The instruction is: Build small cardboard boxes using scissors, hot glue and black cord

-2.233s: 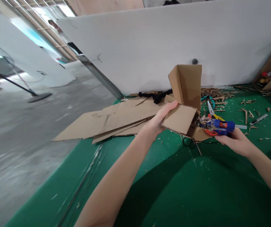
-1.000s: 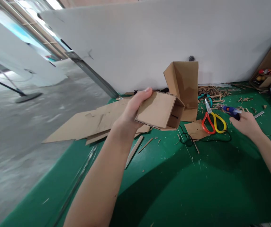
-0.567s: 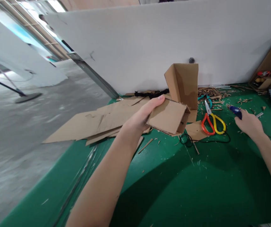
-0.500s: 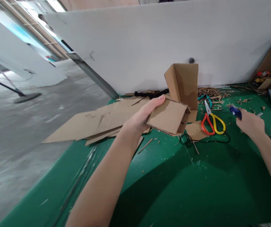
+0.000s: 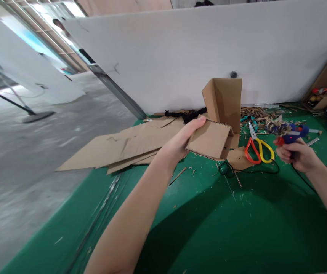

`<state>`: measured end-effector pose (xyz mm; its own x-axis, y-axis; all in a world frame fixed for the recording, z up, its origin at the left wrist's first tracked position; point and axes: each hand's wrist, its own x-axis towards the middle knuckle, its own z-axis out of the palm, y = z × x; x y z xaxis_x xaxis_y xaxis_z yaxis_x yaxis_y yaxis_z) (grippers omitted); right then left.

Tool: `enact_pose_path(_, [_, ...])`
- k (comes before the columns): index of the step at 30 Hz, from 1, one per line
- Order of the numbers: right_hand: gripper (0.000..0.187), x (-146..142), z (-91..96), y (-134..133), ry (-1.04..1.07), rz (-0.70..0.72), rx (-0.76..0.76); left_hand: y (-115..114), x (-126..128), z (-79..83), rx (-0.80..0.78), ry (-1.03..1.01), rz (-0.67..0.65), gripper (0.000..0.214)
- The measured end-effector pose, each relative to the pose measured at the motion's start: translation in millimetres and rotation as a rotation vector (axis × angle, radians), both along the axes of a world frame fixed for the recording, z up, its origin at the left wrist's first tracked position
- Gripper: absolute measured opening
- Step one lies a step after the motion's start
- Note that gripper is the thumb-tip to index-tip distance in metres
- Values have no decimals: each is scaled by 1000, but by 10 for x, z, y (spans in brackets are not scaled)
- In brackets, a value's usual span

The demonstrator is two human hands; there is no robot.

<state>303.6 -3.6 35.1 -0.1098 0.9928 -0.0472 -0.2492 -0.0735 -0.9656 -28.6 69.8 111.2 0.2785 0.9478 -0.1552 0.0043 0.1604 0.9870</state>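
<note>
My left hand (image 5: 180,142) grips a small folded cardboard box (image 5: 209,140) by its left end and holds it just above the green table (image 5: 209,220). Its open end faces right. My right hand (image 5: 296,156) is closed round a blue glue gun (image 5: 290,132), lifted off the table with cardboard scraps stuck about its nozzle, which points left toward the box. A black cord (image 5: 300,179) trails from the gun.
An upright folded cardboard piece (image 5: 225,101) stands behind the box. Orange and yellow scissors (image 5: 256,146) lie between my hands. Flat cardboard sheets (image 5: 123,146) lie at the left. Scraps litter the back right, by a white wall panel (image 5: 209,49). An open carton (image 5: 326,87) sits far right.
My right hand set the glue gun down at the right, then picked it up again and raised it. My left hand lifted and turned the box, then lowered it a little.
</note>
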Motion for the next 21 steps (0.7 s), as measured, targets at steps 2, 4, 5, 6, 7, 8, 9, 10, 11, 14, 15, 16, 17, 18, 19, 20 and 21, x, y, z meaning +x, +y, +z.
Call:
enact_pose_path(2, [16, -168, -12, -77, -27, 126, 55, -25, 21, -11, -22, -1, -16, 40])
enact_pose_path(4, [24, -345, -1, -152, -88, 188, 96, -60, 47, -16, -20, -7, -28, 41])
enact_pose_path(5, [28, -429, 19, -188, -128, 183, 101, -75, 60, -19, -11, -12, -25, 42])
enact_pose_path(6, [28, -505, 48, -223, -174, 163, 97, -83, 70, -23, -4, -15, -20, 43])
enact_pose_path(7, [28, -570, 82, -254, -217, 134, 92, -85, 78, -28, -1, -17, -12, 44])
enact_pose_path(8, [28, -623, 117, -280, -254, 109, 94, -78, 82, -34, -5, -15, -5, 45])
enact_pose_path(9, [28, -662, 147, -300, -284, 99, 96, -63, 83, -42, -13, -10, -2, 45])
enact_pose_path(10, [27, -689, 168, -313, -305, 97, 101, -43, 81, -52, -26, -3, -2, 46])
enact_pose_path(11, [27, -706, 176, -318, -324, 106, 106, -20, 76, -63, -39, 4, -5, 46])
enact_pose_path(14, [27, -710, 124, -302, -403, 156, 117, 40, 65, -100, -88, 11, -28, 44])
enact_pose_path(15, [27, -705, 92, -291, -434, 166, 128, 50, 65, -111, -101, 13, -38, 43])
enact_pose_path(16, [27, -699, 60, -281, -462, 174, 141, 54, 68, -120, -111, 18, -47, 43])
enact_pose_path(17, [28, -694, 33, -273, -484, 175, 155, 53, 73, -127, -114, 25, -52, 42])
enact_pose_path(18, [28, -690, 13, -267, -497, 172, 169, 48, 79, -131, -109, 34, -52, 42])
enact_pose_path(19, [28, -688, 1, -265, -505, 169, 179, 41, 85, -132, -98, 43, -51, 42])
enact_pose_path(20, [28, -688, -3, -265, -511, 172, 184, 33, 92, -132, -83, 52, -49, 43])
enact_pose_path(21, [27, -688, -1, -266, -514, 178, 189, 26, 96, -131, -69, 63, -53, 44])
